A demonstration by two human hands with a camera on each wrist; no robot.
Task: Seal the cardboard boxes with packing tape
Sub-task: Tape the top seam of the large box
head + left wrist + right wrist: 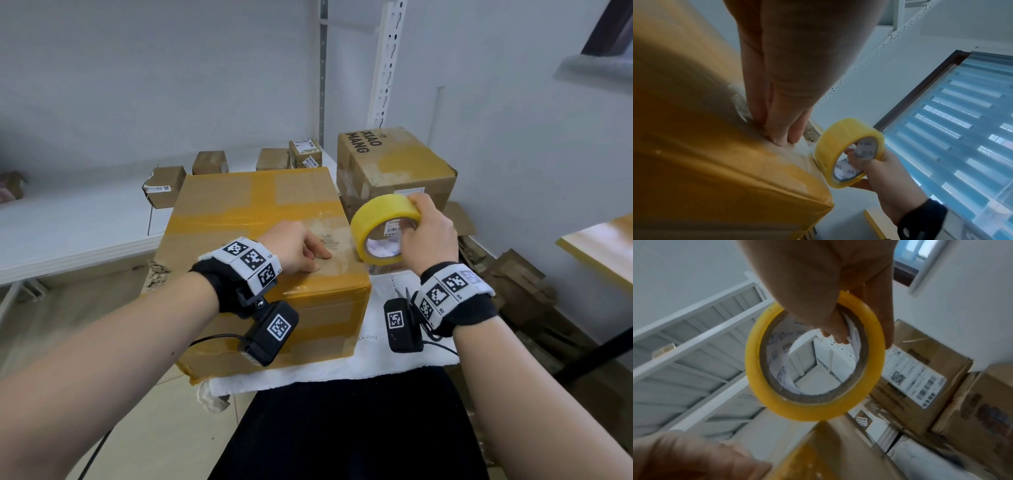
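Note:
A large cardboard box, striped with yellowish tape, stands on a white cloth in front of me. My left hand rests on its top near the front right corner, and its fingertips press down on the tape there. My right hand grips a yellow roll of packing tape just off the box's right edge, fingers hooked through the core and thumb outside. A short stretch of clear tape runs from the roll to my left fingertips.
A second box printed XIAO MANG stands behind on the right. Several small boxes sit on the white shelf at the back. Flattened cardboard lies on the floor at the right, beside a wooden table edge.

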